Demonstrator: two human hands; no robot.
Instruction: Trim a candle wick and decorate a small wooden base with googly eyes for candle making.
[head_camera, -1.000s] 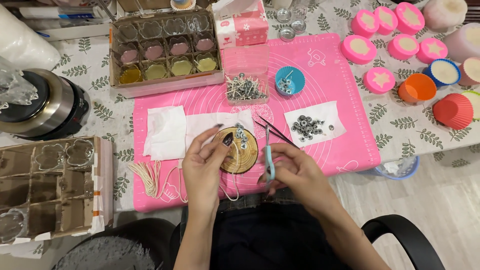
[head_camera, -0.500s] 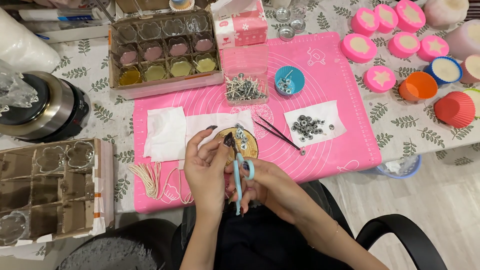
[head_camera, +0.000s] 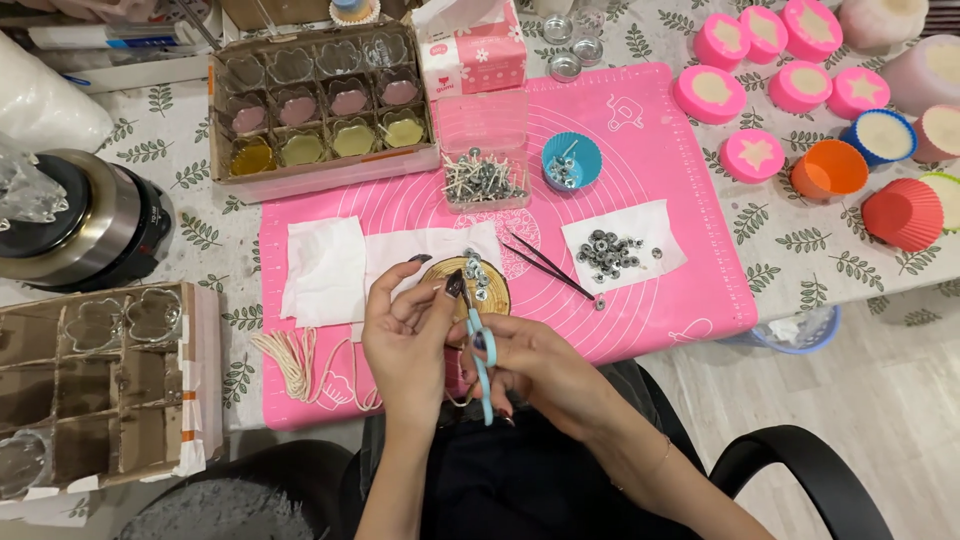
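Behind both hands (head_camera: 470, 350), scissors (head_camera: 482, 372) show partly.

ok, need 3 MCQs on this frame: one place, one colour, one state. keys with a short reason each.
1. Where do the black tweezers lie?
A. in the cardboard tray
B. on the pink mat, between the wooden disc and the tissue of metal tabs
C. on the floor

2. What colour are the handles of the scissors?
A. light blue
B. red
C. black

3. What state are the hands in?
A. both flat on the table
B. both raised close together over the mat's near edge, the right hand on the scissors
C. one inside the tissue box

Key: 1 B, the tweezers rest on the pink mat right of the wooden disc. 2 A, light blue shows below the right hand. 3 B, the left hand pinches beside the right.
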